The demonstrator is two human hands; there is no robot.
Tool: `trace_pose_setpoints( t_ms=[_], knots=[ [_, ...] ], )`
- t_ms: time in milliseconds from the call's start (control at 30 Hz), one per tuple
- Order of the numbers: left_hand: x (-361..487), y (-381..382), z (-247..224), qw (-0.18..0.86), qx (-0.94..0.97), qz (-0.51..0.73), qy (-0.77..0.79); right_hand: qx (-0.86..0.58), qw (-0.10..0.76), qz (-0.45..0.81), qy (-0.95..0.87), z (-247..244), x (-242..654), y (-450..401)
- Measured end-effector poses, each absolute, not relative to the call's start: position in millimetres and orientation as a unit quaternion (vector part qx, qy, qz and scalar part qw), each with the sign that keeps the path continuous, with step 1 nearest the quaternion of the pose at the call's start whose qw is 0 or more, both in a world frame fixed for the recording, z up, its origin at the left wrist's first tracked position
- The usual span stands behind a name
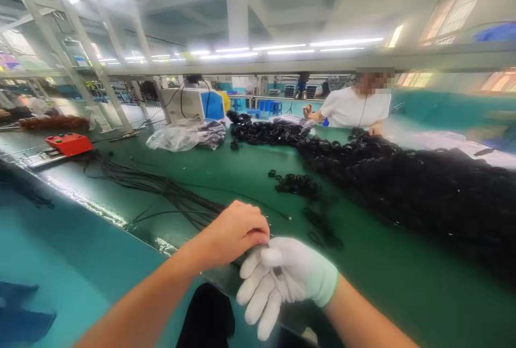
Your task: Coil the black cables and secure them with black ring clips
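My left hand (236, 232), bare, is closed with its fingers curled over the near ends of a bundle of thin black cables (173, 189). What its fingertips grip is hidden. Touching it is my right hand (288, 270), in a white glove with a pale green cuff. The right thumb presses toward the index finger while the other fingers stretch out, palm turned up. A small dark spot shows in that palm, too small to name. Beyond the hands lies a small heap of black rings (298, 184) on the green tabletop (258, 168).
A large pile of black coiled parts (403, 181) covers the right side. Clear plastic bags (181, 136), a red control box (70, 144) and a white-and-blue machine (193, 103) stand left. Across the table is a person in a white shirt (342, 106).
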State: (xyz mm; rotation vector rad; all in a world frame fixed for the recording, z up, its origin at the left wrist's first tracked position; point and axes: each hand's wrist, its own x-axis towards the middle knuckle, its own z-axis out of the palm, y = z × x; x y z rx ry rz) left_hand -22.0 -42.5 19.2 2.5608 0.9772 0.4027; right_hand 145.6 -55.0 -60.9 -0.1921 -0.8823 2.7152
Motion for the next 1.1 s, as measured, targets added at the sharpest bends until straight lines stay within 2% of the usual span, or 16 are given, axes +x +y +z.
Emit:
trace_pose_setpoints(
  t_ms=[133, 267, 333, 500, 600, 667, 767, 867, 967, 1100],
  knots=[
    [-4.8, -29.1, 28.1, 0.158, 0.926, 0.112, 0.325, -0.031, 0.138, 0.945, -0.296, -64.9, 145.4, -52.3],
    [6.2, -16.8, 12.6, 0.152, 0.926, 0.131, 0.319, -0.019, 0.163, 0.937, -0.31, -68.1, 156.5, -52.0],
    [2.2, -11.7, -6.6, 0.151, 0.913, 0.158, 0.344, -0.001, 0.219, 0.921, -0.321, -62.9, 169.6, -52.0],
    [-21.6, -24.7, -62.5, 0.049, 0.872, 0.151, 0.463, 0.004, 0.462, 0.85, -0.255, -32.3, 202.8, -43.8],
    [-24.8, -55.1, -76.2, -0.025, 0.901, 0.152, 0.405, 0.007, 0.529, 0.814, -0.238, -22.5, 208.5, -32.2],
    [-21.8, -76.2, -68.8, -0.049, 0.922, 0.157, 0.352, -0.044, 0.545, 0.8, -0.247, -26.0, 206.1, -25.3],
    [-16.5, -89.6, -34.6, -0.062, 0.931, 0.196, 0.303, -0.13, 0.508, 0.803, -0.284, -41.5, 194.9, -23.7],
    [-15.6, -74.1, 7.3, -0.052, 0.909, 0.241, 0.335, -0.118, 0.381, 0.85, -0.343, -54.6, 178.6, -34.3],
    [-16.0, -49.5, 32.3, 0.037, 0.896, 0.203, 0.393, -0.071, 0.29, 0.883, -0.361, -56.7, 164.3, -48.6],
    [-10.6, -31.5, 31.9, 0.155, 0.871, 0.193, 0.424, -0.051, 0.264, 0.893, -0.362, -53.1, 152.8, -59.8]
  ],
)
